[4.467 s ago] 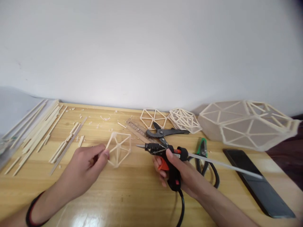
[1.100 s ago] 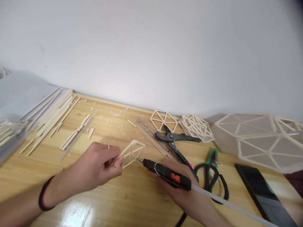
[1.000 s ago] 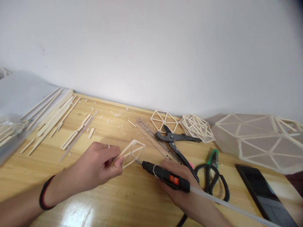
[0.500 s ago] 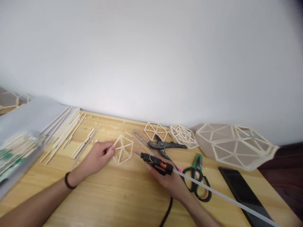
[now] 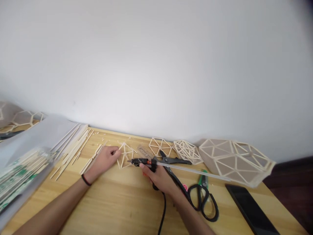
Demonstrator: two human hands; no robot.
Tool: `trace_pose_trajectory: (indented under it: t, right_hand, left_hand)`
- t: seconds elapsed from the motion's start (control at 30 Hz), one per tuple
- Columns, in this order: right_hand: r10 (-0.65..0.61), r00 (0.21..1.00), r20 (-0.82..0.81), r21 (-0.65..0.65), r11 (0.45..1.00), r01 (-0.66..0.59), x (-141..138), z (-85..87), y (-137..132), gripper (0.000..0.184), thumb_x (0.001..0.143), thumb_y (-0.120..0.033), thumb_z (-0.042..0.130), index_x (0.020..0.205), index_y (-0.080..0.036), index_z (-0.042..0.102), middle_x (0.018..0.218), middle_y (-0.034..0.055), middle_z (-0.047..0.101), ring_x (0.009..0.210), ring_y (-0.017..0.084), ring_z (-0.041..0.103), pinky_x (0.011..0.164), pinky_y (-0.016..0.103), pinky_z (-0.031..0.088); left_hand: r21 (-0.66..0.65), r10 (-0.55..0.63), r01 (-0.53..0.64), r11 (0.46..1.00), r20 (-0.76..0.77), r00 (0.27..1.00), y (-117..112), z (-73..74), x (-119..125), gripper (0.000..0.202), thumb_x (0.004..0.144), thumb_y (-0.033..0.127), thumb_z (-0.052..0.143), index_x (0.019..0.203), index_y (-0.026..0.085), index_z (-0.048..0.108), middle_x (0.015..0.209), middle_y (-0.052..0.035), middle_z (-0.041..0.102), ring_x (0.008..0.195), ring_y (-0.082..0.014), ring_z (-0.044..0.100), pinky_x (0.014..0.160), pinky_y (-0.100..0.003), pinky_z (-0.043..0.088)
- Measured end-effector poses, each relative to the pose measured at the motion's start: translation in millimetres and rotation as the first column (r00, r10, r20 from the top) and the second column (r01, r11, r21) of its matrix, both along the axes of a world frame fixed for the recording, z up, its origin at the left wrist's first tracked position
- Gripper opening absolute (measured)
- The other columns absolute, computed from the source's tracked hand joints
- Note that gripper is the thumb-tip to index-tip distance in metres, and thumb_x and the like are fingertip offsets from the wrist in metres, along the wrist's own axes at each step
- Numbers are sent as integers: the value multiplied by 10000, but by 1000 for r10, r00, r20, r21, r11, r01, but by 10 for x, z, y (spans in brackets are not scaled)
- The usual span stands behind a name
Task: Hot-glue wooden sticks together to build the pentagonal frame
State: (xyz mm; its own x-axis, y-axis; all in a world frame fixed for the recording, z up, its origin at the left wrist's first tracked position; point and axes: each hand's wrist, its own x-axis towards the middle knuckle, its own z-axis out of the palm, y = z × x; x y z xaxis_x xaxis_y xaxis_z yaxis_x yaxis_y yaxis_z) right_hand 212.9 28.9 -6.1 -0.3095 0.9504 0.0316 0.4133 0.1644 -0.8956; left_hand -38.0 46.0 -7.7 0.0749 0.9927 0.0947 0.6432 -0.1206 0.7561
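Note:
Between finger and thumb, my left hand pinches the left edge of a hexagonal wooden stick frame with spokes meeting at its middle. My right hand is wrapped round a black hot glue gun. Its nozzle points left at the frame's right side; I cannot tell whether it touches the wood. A long translucent glue stick sticks out of the gun's back, and a black cord hangs below it. Behind the gun lie a clear ruler and black-handled pliers.
Wooden sticks and a bag of sticks lie at the left. At the back are a finished hexagon, a stack of frames and a large panelled dome. Scissors and a phone are at the right.
My right hand has brought the glue gun left, its nozzle now over the frame's right side, and turned it more level. My left hand still holds the frame. The camera view has shifted slightly.

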Motion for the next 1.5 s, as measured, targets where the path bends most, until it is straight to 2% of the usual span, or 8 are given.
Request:
trace_pose_trajectory:
  t: [0.27,0.37,0.5,0.6,0.77,1.1,1.27,1.5]
  right_hand:
    - [27,990,138,-37,999,-22,1,-158,-63,331,946,-509,585,793,-223,655,731,9,688,704,222,642,677,322,518]
    - [18,978,207,-28,1000,-12,21,-185,-92,320,935,-512,593,818,-224,665,791,30,707,759,237,646,710,331,514]
    - [38,958,284,-39,999,-28,38,-227,-107,354,949,-524,569,759,-233,638,729,27,661,718,231,619,678,330,499]
    - [44,944,326,-19,999,-40,42,-252,-119,334,953,-497,579,744,-239,617,739,28,655,736,235,626,701,337,507]
    - [57,936,348,27,997,-70,44,-251,-136,327,956,-475,587,718,-252,584,690,14,611,701,233,618,642,318,496]
    - [34,949,314,46,998,-51,109,-267,-111,444,957,-536,546,636,-252,431,598,-23,463,567,174,484,534,291,386]
    - [-2,965,261,13,1000,-1,142,-342,-142,443,957,-557,560,647,-252,475,548,-34,449,533,175,480,502,291,361]
    - [-55,981,188,-104,992,76,129,-327,-151,462,960,-597,546,663,-243,531,584,1,593,562,190,556,566,315,429]
  left_hand:
    - [76,-29,25,997,51,998,-130,-41,22,291,765,257,475,546,199,293,518,53,301,512,-88,292,523,-242,198]
    - [250,-66,60,966,14,998,-117,-70,50,275,738,186,477,533,199,294,472,66,274,459,-79,266,492,-234,190]
    - [344,-48,47,938,-4,999,-93,-143,56,286,766,166,485,546,196,306,470,71,274,442,-76,264,481,-232,188]
    - [342,-86,84,936,-8,996,-94,-204,54,301,853,188,481,585,196,344,489,68,310,455,-87,293,498,-240,211]
    - [254,-199,203,946,-39,979,-106,-282,68,319,981,291,477,683,178,499,569,31,493,513,-111,404,546,-258,264]
    - [201,-212,209,957,-8,977,-74,-295,66,376,980,271,468,617,173,438,538,45,435,499,-91,372,527,-245,239]
    - [222,-203,197,955,6,979,-79,-283,74,369,976,269,464,622,172,437,540,44,444,500,-88,384,530,-238,248]
    - [200,-209,211,957,-29,977,-76,-306,68,376,983,272,464,622,176,421,545,50,404,505,-92,353,532,-252,237]
